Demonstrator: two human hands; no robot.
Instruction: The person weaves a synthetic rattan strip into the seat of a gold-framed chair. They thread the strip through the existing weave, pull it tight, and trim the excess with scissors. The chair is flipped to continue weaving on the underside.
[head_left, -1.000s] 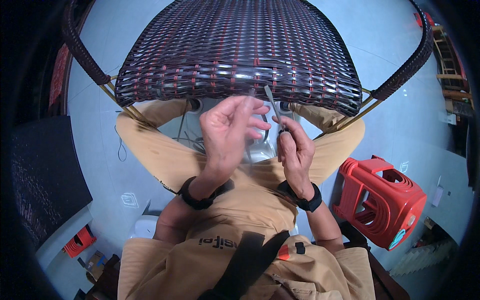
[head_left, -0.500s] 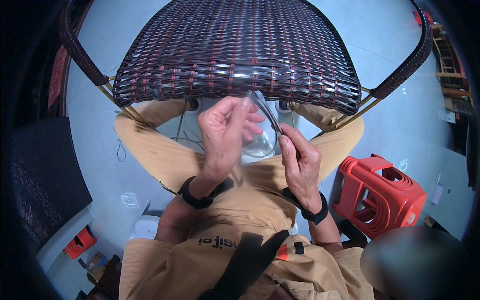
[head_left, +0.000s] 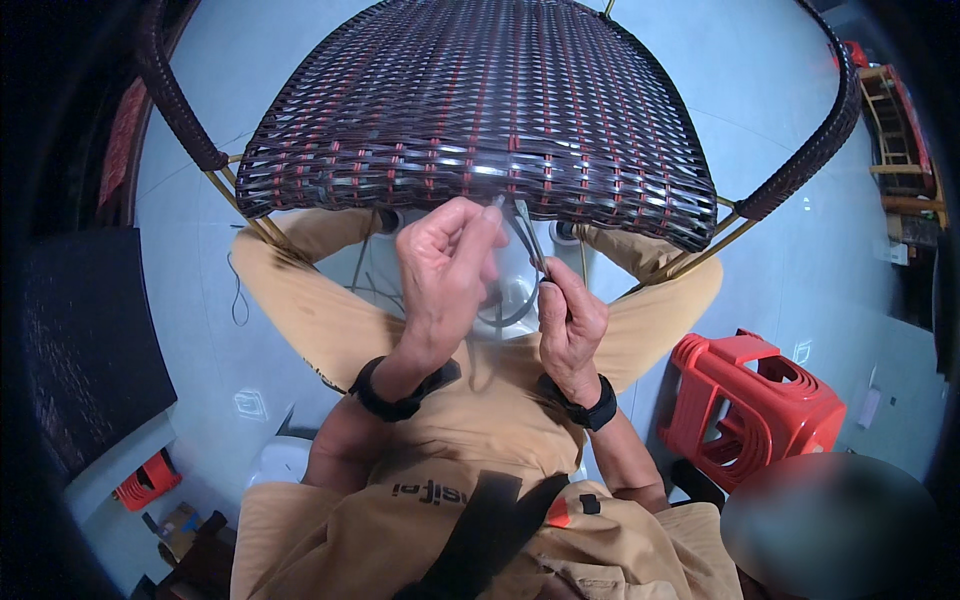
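Observation:
A wicker chair [head_left: 480,110] of dark brown woven strips with red accents stands in front of me, its near edge over my lap. My left hand [head_left: 445,260] is closed just below that edge, thumb and finger pinching the end of a weaving strip [head_left: 497,202]. My right hand [head_left: 575,325] grips a slim metal tool [head_left: 533,235] with a flattened tip, pointing up at the edge. A dark strip [head_left: 518,315] curves between my hands and loops below them. The tool's handle is hidden in my palm.
A red plastic stool [head_left: 755,400] lies on its side at my right. A dark panel [head_left: 95,350] stands at the left, with a small red stool [head_left: 148,480] below it. The chair's armrests [head_left: 815,145] curve out on both sides.
My right hand has moved slightly left and down, and the tool stands steeper. My left hand's fingers have curled in more. The chair edge sits slightly lower in view.

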